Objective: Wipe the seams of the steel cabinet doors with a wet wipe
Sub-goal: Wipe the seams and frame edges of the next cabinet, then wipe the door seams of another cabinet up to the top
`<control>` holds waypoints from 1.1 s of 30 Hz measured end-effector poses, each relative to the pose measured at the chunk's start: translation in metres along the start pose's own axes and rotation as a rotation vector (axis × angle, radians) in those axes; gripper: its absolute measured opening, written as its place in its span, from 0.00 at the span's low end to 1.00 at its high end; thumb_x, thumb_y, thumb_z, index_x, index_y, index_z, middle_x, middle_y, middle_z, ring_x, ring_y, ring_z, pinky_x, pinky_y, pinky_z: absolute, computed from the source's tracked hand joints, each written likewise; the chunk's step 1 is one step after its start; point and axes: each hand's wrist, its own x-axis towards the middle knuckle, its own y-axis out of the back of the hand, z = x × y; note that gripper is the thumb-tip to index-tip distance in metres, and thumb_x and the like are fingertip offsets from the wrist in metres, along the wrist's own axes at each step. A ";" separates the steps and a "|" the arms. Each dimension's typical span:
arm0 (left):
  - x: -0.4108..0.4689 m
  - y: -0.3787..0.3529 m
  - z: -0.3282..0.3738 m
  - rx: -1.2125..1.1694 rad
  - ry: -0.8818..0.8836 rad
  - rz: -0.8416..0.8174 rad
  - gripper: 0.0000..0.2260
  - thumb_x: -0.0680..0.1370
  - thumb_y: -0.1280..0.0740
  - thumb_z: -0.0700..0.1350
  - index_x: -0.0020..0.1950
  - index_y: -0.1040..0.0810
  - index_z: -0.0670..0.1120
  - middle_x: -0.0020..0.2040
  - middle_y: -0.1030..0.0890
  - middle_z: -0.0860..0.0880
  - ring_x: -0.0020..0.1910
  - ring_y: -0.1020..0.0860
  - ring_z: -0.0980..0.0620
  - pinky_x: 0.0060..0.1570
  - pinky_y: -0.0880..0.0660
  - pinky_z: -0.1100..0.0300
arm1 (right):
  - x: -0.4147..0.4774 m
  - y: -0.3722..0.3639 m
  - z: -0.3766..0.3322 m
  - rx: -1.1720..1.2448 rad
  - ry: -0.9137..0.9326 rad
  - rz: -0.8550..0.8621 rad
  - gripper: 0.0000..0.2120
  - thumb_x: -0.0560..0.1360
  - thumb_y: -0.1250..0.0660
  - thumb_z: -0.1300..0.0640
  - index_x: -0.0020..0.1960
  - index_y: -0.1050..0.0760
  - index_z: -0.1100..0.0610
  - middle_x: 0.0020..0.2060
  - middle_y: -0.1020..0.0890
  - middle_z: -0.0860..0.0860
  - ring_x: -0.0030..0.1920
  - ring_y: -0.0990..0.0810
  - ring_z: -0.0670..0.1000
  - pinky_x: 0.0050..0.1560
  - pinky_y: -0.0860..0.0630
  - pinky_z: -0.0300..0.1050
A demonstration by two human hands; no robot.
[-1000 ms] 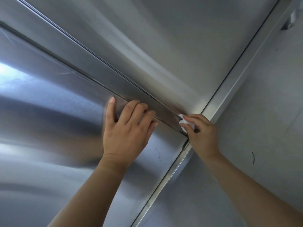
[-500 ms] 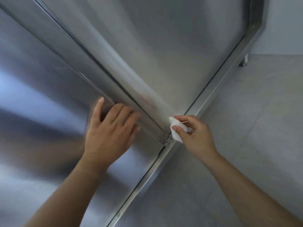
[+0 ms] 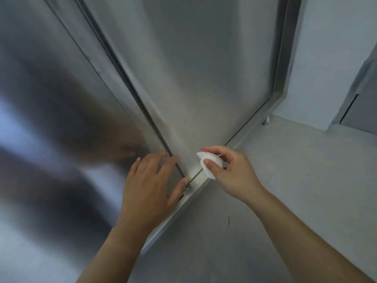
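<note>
Two brushed steel cabinet doors meet at a dark vertical seam (image 3: pixel 130 88) that runs down to the bottom rail (image 3: pixel 242 141). The left door (image 3: pixel 51 119) reflects light; the right door (image 3: pixel 193 68) is dull grey. My left hand (image 3: pixel 151 182) lies flat and spread on the lower corner of the left door, fingers across the foot of the seam. My right hand (image 3: pixel 230 172) pinches a folded white wet wipe (image 3: pixel 208 162) just off the bottom of the right door, close to the rail.
Grey floor (image 3: pixel 295 190) spreads to the right of the cabinet. A cabinet foot (image 3: pixel 266 120) stands at the far corner. A pale wall (image 3: pixel 326 58) and another panel with a dark gap (image 3: pixel 348 107) rise at the far right. A dark mark (image 3: pixel 228 221) lies on the floor.
My view has swung so the seam stands more upright. My right hand has drawn the wipe back from the seam's foot; my left hand has slid down toward the door's bottom corner.
</note>
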 end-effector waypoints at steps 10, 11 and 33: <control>0.018 0.229 0.023 -0.202 0.336 -0.158 0.33 0.75 0.56 0.66 0.67 0.26 0.50 0.65 0.24 0.48 0.65 0.27 0.46 0.64 0.32 0.43 | 0.003 0.064 -0.241 -0.191 -0.034 -0.130 0.10 0.74 0.31 0.60 0.52 0.20 0.50 0.47 0.21 0.39 0.47 0.25 0.31 0.47 0.31 0.24; 0.023 0.259 0.026 -0.217 0.344 -0.155 0.33 0.75 0.55 0.66 0.67 0.26 0.49 0.65 0.24 0.48 0.64 0.27 0.46 0.63 0.31 0.43 | 0.003 0.072 -0.270 -0.190 -0.050 -0.131 0.10 0.74 0.31 0.60 0.52 0.20 0.49 0.47 0.21 0.39 0.47 0.25 0.31 0.47 0.31 0.24; -0.051 0.686 0.149 -0.199 0.945 0.183 0.25 0.76 0.49 0.64 0.66 0.26 0.55 0.63 0.24 0.54 0.51 0.22 0.49 0.53 0.27 0.54 | -0.022 0.133 -0.665 -0.062 0.149 -0.720 0.07 0.74 0.30 0.56 0.52 0.19 0.49 0.48 0.19 0.41 0.48 0.23 0.38 0.50 0.27 0.33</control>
